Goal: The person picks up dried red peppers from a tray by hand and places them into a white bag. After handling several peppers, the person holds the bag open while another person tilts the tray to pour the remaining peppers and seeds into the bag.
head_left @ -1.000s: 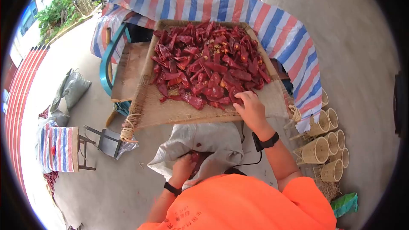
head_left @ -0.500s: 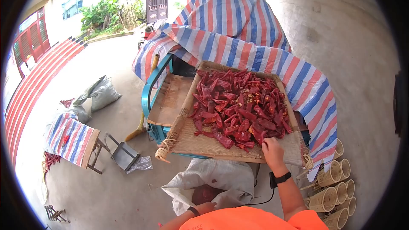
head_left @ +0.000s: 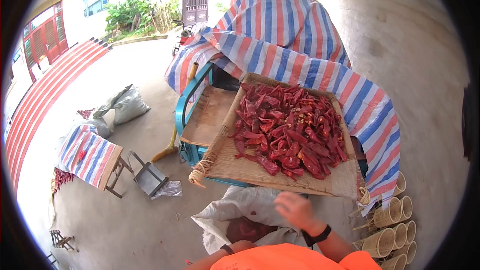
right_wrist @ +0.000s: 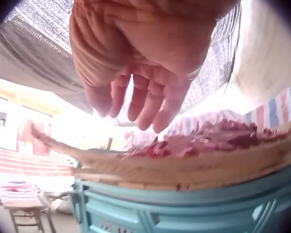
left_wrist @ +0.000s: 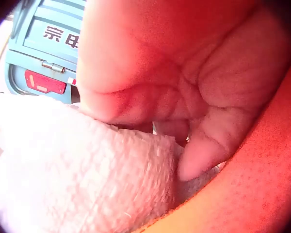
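Fingers (right_wrist: 150, 104) on the right hand (head_left: 295, 212) hang loose and slightly spread, holding nothing; the hand hovers over the sack's far side, near the tray. At the left hand (head_left: 242, 246) I have it against the near side of the sack (head_left: 212, 215), but the fingertips go behind a fold, so I cannot tell whether it grips the cloth or just rests there.

The chillies (head_left: 290, 125) lie heaped on the tray (head_left: 227, 162), most of its near edge bare, beyond the sack's mouth. I judge them light, wrinkled and leathery, a bit slick, and likely to crack or shed seeds (head_left: 301, 117) if squeezed. I'd take one gently round its thick middle, starting with the loose ones at the heap's near edge, as those deeper in look tangled. The sack looks limp; I'd hold it by its rim.

Beneath the tray is the cart (head_left: 182, 107).

In the head view the right hand is blurred, and the shirt (head_left: 290, 257) cuts off most of the left arm. The sack's dark red contents (head_left: 250, 230) sit in shadow; I can't make out single pieces. Glare washes out much of the left wrist view.
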### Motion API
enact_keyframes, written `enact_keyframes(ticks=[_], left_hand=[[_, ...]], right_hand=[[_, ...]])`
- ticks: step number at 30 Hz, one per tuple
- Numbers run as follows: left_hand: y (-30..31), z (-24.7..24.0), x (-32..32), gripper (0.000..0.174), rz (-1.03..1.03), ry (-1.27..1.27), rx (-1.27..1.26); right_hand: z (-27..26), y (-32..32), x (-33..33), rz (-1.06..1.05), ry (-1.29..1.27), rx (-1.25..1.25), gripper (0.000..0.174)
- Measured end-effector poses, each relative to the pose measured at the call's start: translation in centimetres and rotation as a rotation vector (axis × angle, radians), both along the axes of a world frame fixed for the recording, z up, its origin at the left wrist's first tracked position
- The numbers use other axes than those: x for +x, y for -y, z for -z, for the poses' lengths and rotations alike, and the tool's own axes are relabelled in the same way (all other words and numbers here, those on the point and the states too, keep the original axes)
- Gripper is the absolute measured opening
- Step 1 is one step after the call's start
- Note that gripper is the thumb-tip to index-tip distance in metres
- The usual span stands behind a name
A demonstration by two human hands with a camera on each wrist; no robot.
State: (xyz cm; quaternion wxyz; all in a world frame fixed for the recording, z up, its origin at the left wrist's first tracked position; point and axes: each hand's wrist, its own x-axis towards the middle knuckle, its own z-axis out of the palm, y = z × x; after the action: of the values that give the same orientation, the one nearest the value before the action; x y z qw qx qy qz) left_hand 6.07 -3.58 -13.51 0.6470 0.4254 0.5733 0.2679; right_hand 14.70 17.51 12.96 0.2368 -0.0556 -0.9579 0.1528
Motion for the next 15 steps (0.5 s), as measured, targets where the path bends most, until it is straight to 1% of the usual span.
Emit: enact_keyframes(ticks=[2,4,6,9,12,13,15], left_hand=[[0.2,0.7,0.2,0.025,-0.071,0.118,-0.073],[0.5,1.1,0.3,0.025,-0.131,0.214,-0.129],[0.5,0.9,0.2,0.025,-0.160,0.235,-0.139],[0.7,0.3,0.0,0.026,-0.206,0.255,-0.148],[1.1,-0.4,-0.1,0.026,-0.256,0.277,-0.160],[1.3,-0.8,-0.1,0.026,-0.275,0.285,-0.161],[1.5,-1.7,-0.1,0.026,-0.278,0.245,-0.138]], right_hand=[[-2.9,-3.5,-0.9,0.144,-0.099,-0.025,0.028],[-4.7,-7.5,-1.6,0.355,-0.037,-0.063,0.044],[-4.8,-11.4,-1.9,0.538,0.075,0.061,0.070],[-3.7,-15.6,-2.5,0.649,0.255,0.047,0.091],[-0.7,-18.8,-3.1,0.565,0.383,-0.282,0.097],[-0.9,-17.3,-3.1,0.566,0.394,-0.172,0.087],[-1.2,-14.9,-3.6,0.571,0.478,-0.069,0.081]])
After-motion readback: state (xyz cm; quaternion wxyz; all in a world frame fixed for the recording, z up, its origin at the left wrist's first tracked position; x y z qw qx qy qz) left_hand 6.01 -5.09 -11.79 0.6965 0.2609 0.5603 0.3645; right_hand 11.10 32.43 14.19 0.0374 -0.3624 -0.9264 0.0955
